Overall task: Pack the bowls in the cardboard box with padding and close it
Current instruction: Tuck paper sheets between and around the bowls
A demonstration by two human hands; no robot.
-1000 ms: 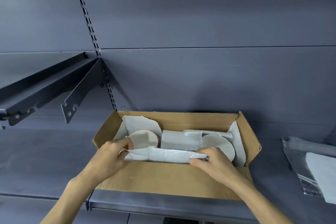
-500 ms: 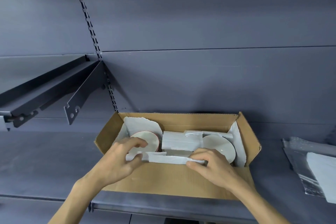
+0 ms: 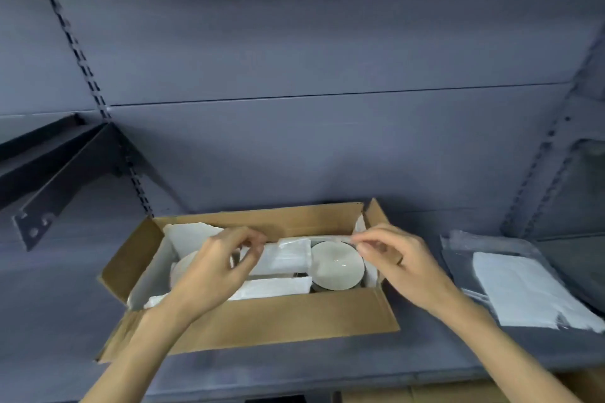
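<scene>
An open cardboard box (image 3: 278, 317) sits on the grey shelf with its flaps spread. Inside on the right, a pale bowl (image 3: 337, 263) lies upside down. A second bowl (image 3: 185, 267) on the left is mostly hidden by my left hand (image 3: 212, 268). White foam padding (image 3: 284, 255) lies between and around the bowls. A thin strip of padding (image 3: 324, 238) stretches along the far side above the bowls. My left hand pinches its left end, and my right hand (image 3: 399, 258) pinches its right end.
A stack of white padding sheets on plastic bags (image 3: 517, 288) lies on the shelf right of the box. A dark shelf bracket (image 3: 49, 186) juts out at upper left. The shelf's front edge runs just below the box.
Both hands left the near padding strip and moved to the far side of the box, where they now pinch a thin strip. The view shifted, and the box looks closer.
</scene>
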